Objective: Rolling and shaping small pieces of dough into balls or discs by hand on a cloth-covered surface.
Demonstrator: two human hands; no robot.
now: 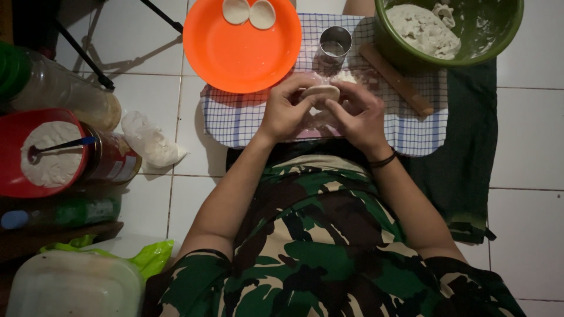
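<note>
Together, both forearms reach forward and meet over the checked cloth point(235, 120). Left hand point(286, 110) and right hand point(359, 114) curl inward, fingertips pinched on a pale dough piece point(321, 91) held between them, just above the cloth. Beyond, an orange plate point(235, 56) carries two folded dough pieces point(249, 12); a metal cutter point(335, 43), wooden rolling pin point(395, 78) and green bowl point(499, 32) lie far right.

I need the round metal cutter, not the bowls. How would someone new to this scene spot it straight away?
Start at the blue-and-white checked cloth on the tiled floor. Along its far edge, between the orange plate and the green bowl, stands the metal cutter. It is the only shiny, open-topped steel ring there, left of the wooden rolling pin.
</note>
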